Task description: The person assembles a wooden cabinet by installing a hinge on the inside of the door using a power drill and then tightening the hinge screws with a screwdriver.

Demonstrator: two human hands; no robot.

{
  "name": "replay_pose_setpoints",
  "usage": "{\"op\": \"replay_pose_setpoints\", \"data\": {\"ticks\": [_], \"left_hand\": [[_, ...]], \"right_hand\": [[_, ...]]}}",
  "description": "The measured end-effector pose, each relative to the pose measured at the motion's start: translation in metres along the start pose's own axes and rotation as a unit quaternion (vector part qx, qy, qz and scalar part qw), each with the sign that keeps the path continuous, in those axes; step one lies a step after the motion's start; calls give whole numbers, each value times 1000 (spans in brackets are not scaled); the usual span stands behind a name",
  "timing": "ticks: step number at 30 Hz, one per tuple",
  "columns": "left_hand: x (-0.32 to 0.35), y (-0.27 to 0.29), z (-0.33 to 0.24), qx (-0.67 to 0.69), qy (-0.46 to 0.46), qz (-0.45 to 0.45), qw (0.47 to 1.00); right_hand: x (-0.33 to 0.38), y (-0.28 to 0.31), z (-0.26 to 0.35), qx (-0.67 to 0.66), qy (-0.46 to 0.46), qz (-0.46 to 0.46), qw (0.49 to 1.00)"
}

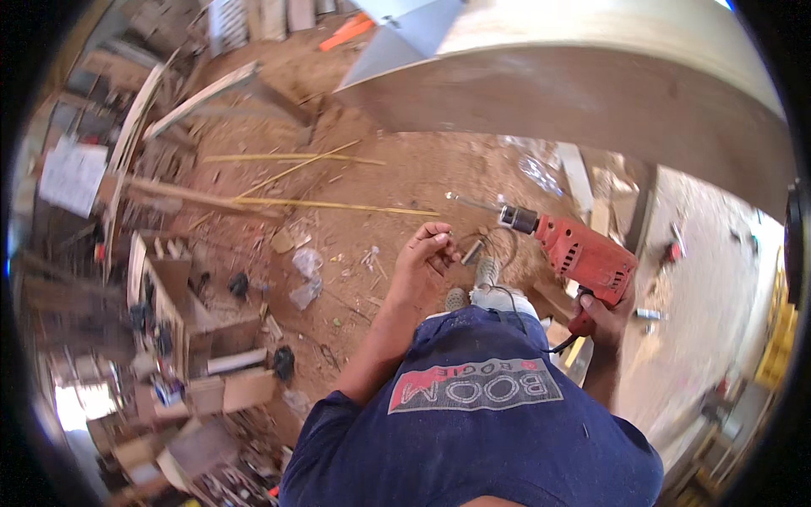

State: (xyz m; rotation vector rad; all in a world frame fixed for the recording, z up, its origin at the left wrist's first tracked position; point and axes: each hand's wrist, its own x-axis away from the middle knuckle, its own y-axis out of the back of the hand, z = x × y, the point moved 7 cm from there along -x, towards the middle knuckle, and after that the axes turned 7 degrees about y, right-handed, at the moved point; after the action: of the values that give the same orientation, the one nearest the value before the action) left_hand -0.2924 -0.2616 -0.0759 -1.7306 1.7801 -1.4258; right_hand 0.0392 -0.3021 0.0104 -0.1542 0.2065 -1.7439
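My right hand (606, 314) is wrapped round the handle of a red power drill (587, 255). The drill's black chuck (519, 219) and long thin bit (475, 202) point left, away from my body. A dark cord (559, 345) hangs from the handle's base. Left of the bit's tip and a little nearer to me, my left hand (427, 252) is raised with thumb and fingers pinched together. Whatever lies in that pinch is too small to make out. The hand and the drill are apart.
A large brown wooden panel (557, 89) spans the upper right. Pale work surface (701, 270) with small tools lies to my right. Yellow strips (329, 205) and clear plastic (307, 279) litter the dirt floor. Wooden frames (203, 100) and an open wooden box (173, 291) stand left.
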Motion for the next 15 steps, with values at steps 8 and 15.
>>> {"op": "replay_pose_setpoints", "data": {"ticks": [8,15], "left_hand": [[29,31,-104,94,-235,-57,966],[33,82,-161,135,-298,-150,933]], "right_hand": [[-103,-100,-34,-9,-50,190,980],[-165,-180,-76,29,-20,304,952]]}}
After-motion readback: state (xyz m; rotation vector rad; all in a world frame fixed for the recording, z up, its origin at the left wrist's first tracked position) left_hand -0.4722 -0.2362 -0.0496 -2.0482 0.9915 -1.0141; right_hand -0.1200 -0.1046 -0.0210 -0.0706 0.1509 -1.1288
